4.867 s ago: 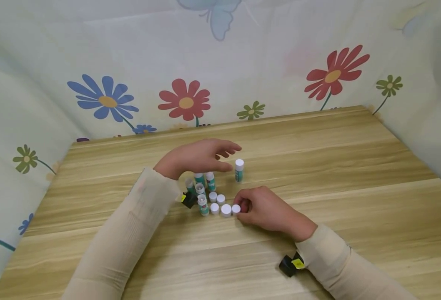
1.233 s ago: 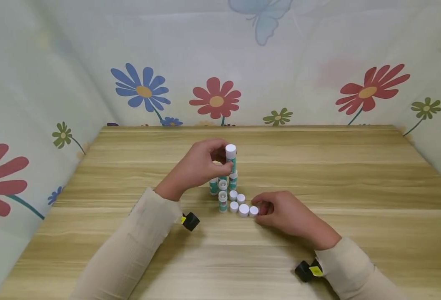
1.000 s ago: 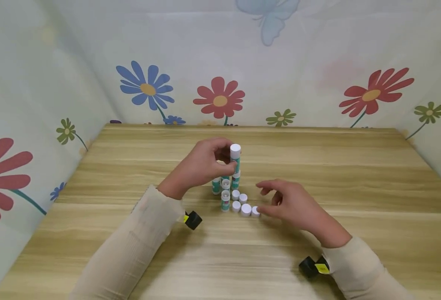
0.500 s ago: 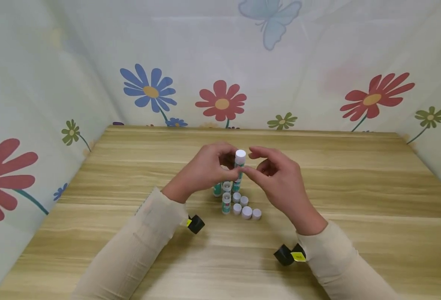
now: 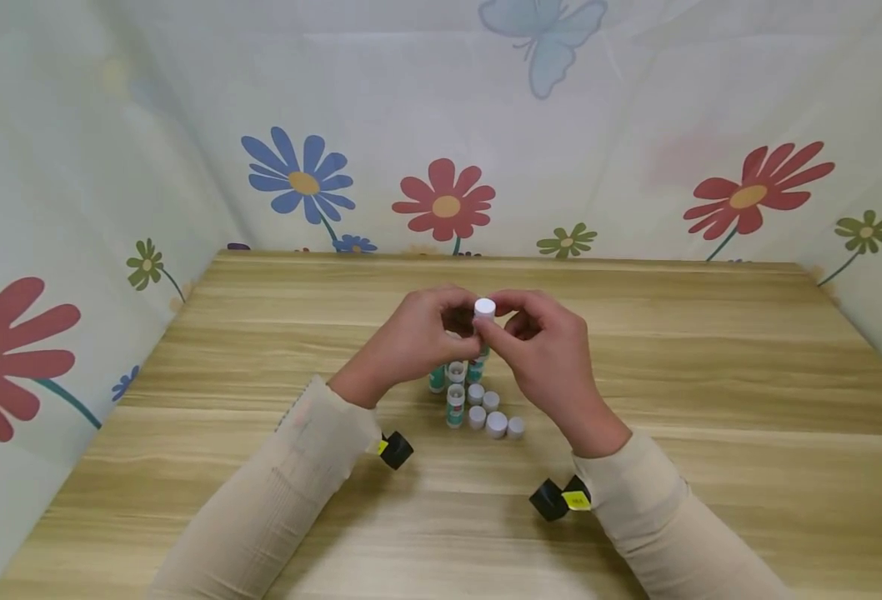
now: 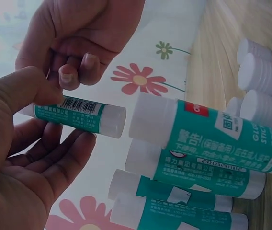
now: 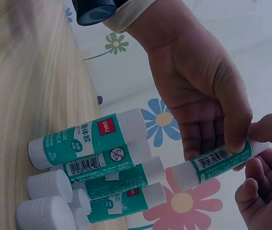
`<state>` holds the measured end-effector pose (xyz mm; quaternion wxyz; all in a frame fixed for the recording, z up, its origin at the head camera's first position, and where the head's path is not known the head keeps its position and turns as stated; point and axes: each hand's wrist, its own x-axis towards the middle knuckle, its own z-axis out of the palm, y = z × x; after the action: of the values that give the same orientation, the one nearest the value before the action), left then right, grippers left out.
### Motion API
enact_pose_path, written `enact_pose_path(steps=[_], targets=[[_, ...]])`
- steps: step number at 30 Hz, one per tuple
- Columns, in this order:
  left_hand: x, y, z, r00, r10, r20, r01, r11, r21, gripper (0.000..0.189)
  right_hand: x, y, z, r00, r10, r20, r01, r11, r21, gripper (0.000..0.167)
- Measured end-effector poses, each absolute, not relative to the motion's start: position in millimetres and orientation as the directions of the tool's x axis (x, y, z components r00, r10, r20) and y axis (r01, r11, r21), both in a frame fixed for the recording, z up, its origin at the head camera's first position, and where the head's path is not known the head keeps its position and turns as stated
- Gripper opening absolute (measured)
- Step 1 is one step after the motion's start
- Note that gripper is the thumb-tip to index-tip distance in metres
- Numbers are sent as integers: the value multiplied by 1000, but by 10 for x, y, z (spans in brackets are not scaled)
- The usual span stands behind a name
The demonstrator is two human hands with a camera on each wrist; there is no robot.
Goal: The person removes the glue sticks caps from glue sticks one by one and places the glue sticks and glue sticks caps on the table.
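Between my two hands a capped glue stick [image 6: 73,112] with a teal label is held upright above the table. My left hand [image 5: 422,333] grips its body between thumb and fingers. At the top, my right hand [image 5: 553,354] pinches the white cap [image 5: 484,307] with thumb and index finger. Below them several uncapped glue sticks [image 7: 85,139] stand close together; in the head view my left hand partly hides them. Several loose white caps [image 5: 496,425] lie in a small cluster to their right.
The wooden table [image 5: 711,358] runs back to a flower-printed curtain [image 5: 621,100]. A black wrist camera [image 5: 396,451] sits under my left wrist, and another black camera [image 5: 549,500] under the right one.
My left hand has picked up the capped glue stick that stood at the back and brought it over the group. My right hand has left the loose caps and moved up to its cap.
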<state>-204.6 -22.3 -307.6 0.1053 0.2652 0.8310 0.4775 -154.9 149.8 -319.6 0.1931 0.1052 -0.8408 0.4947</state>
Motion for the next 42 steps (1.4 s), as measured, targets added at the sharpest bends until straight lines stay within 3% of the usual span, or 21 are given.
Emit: enact_pose_path(steps=[22, 42], targets=[[-2146, -286, -3195, -763, 629, 149, 364, 228, 903, 25, -1554, 1567, -3163, -909, -36, 414, -389, 423, -818, 24], [-2160, -312, -3160, -759, 641, 115, 363, 270, 892, 24, -1484, 1622, -2988, -888, 21, 459, -421, 364, -831, 23]])
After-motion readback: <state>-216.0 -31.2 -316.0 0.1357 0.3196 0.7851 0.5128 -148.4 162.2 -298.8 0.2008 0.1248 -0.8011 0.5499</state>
